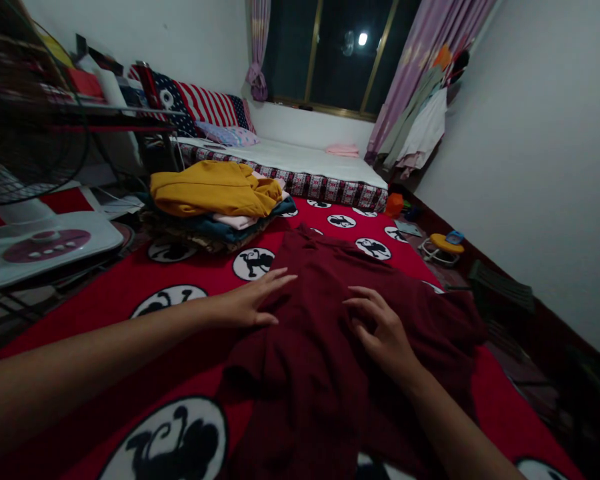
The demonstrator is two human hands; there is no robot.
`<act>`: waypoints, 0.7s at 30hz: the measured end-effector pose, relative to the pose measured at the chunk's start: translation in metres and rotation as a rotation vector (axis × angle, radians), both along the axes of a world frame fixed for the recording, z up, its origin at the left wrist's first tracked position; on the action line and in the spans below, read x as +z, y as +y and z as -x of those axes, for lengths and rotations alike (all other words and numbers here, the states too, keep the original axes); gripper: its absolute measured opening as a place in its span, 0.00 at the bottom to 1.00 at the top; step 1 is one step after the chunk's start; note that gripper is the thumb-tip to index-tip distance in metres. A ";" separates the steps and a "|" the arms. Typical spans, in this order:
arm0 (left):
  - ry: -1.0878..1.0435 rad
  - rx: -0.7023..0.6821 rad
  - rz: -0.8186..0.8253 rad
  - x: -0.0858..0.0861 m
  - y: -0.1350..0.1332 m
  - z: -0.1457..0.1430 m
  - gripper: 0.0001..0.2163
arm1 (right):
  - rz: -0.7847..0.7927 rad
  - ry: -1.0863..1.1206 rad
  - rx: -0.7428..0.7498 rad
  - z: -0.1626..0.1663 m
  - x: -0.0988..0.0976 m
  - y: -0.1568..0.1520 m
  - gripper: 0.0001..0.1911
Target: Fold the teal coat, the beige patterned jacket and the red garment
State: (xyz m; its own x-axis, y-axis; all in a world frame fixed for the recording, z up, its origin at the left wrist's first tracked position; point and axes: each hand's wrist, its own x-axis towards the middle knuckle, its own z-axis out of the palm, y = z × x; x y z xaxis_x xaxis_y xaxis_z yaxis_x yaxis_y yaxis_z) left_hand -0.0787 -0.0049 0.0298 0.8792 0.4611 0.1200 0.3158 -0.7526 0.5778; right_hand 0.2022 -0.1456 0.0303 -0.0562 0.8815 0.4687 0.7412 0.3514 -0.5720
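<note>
A maroon garment [320,333], apparently a top with short sleeves, lies spread and wrinkled on a red blanket [105,373] with white circles and black animal figures. At the garment's left edge my left hand [253,300] is stretched out, fingers extended and thumb apart, holding nothing. Over the garment's right part is my right hand [380,327], its fingers loosely bent and apart. Whether its fingertips touch the cloth I cannot tell. Beyond my left hand sits a pile of folded clothes, with a mustard-yellow garment [215,187] on top.
A white-based fan [50,233] stands at the left, beside a cluttered desk [125,113]. At the back a mattress [300,160] lies below the window. Clothes [423,130] hang on the right wall. A yellow-topped stool [445,244] is on the floor at right.
</note>
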 end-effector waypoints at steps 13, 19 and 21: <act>0.142 -0.159 -0.093 0.042 -0.111 0.056 0.27 | 0.083 -0.604 0.662 0.056 0.022 -0.074 0.06; 0.039 -0.379 -0.117 0.040 -0.130 0.043 0.23 | 0.097 -0.282 0.643 0.066 0.028 -0.081 0.07; -0.075 -0.367 0.076 0.048 -0.121 0.035 0.14 | 0.182 0.055 0.443 0.063 0.036 -0.074 0.08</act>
